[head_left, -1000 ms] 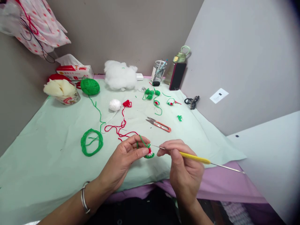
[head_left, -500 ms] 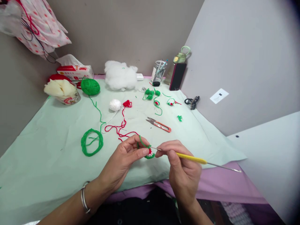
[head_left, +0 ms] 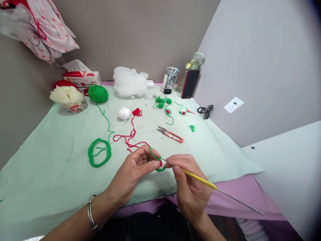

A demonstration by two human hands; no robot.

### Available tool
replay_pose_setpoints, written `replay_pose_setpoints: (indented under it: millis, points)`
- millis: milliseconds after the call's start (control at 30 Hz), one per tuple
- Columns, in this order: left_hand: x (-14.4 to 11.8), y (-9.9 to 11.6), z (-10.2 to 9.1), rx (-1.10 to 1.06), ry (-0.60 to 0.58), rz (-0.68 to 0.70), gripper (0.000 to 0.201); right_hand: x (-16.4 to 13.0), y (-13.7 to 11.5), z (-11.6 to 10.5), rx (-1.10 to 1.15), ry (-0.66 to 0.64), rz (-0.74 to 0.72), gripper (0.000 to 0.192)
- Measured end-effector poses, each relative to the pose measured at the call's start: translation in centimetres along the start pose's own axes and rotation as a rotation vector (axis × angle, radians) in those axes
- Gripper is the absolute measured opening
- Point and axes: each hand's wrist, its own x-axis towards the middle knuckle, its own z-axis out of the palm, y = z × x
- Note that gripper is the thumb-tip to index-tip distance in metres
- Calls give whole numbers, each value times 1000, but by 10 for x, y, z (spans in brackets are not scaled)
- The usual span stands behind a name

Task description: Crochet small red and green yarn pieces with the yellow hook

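A small crocheted piece (head_left: 161,168) in red, white and green is pinched between the thumb and fingers of my left hand (head_left: 140,164). Green yarn (head_left: 153,153) loops over the left fingers down to its top edge. My right hand (head_left: 192,187) grips a crochet hook (head_left: 199,178) by its yellow handle, pen-like. The hook's near tip meets the green yarn at the top of the piece; its other metal end points down to the right. Fingers cover part of the piece, so the stitch is hard to make out.
Thread snips (head_left: 170,134) lie beyond my hands. To the left are a green yarn coil (head_left: 99,153), a green ball (head_left: 98,94), a white ball (head_left: 124,113) and tangled red yarn (head_left: 136,112). White stuffing (head_left: 130,82), a pen cup (head_left: 171,79) and a phone (head_left: 190,84) stand at the back.
My right hand has tilted, so the hook's far end has swung downward and the handle slopes more steeply. My left hand stays nearly where it was, still holding the piece.
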Motion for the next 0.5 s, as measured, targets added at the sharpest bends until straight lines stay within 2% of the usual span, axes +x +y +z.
replay_pose_setpoints:
  millis: [100,367,500]
  points:
    - [0,0,0,-42,-3,-19,21,-1,1,2,-7,21,15,26]
    - [-1,1,-1,-116,-6,-75,43,0,4,4,114,26,112,22]
    - [0,1,0,-154,-22,-71,63,2,4,6,176,15,144,20]
